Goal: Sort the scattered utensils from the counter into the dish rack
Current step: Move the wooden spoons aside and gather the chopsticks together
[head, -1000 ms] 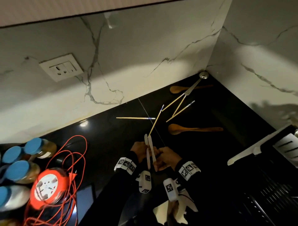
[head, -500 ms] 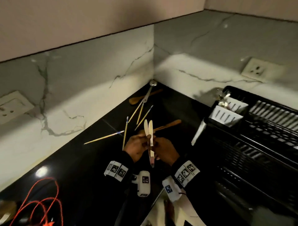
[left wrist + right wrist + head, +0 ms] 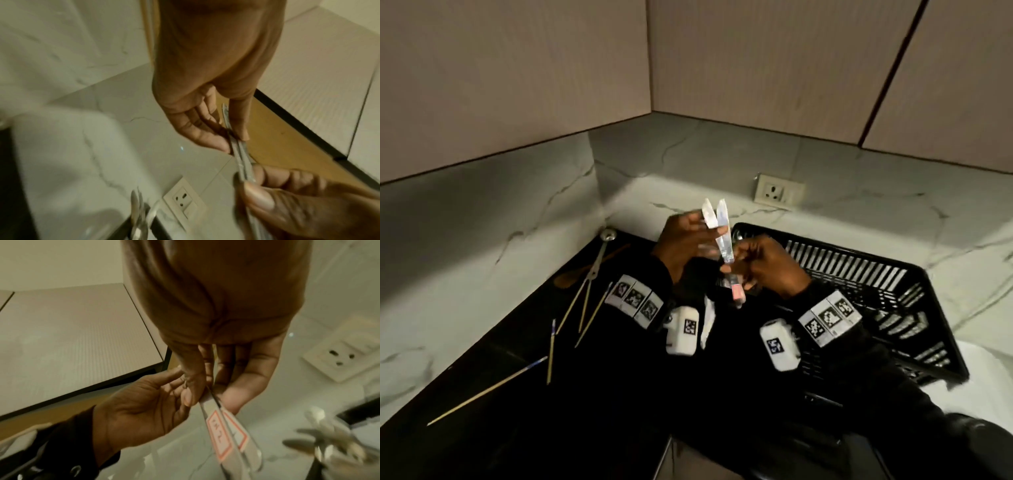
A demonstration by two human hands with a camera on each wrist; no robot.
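Note:
Two flat metal knives (image 3: 717, 219) stand upright side by side, with red-bordered stickers on their handles (image 3: 221, 437). My left hand (image 3: 705, 226) pinches the blades near the top between thumb and fingers (image 3: 218, 144). My right hand (image 3: 732, 263) pinches them lower down, just above the stickers (image 3: 205, 400). Both hands hover over the near left corner of the black dish rack (image 3: 914, 301). Several chopsticks (image 3: 585, 308) lie on the black counter (image 3: 524, 349) at the left, beside a wooden spoon (image 3: 571, 275) and a long metal spoon (image 3: 602, 251).
Metal spoons (image 3: 137, 217) stand blurred in the rack's corner. A wall socket (image 3: 779, 192) sits on the marble backsplash behind the rack. Wall cabinets hang above. The counter corner lies at the far left, and a white surface (image 3: 983, 380) shows right of the rack.
Both hands have lifted the two knives from over the counter and carried them right, above the rack. The head view has swung right, so the jars and orange cord are out of sight.

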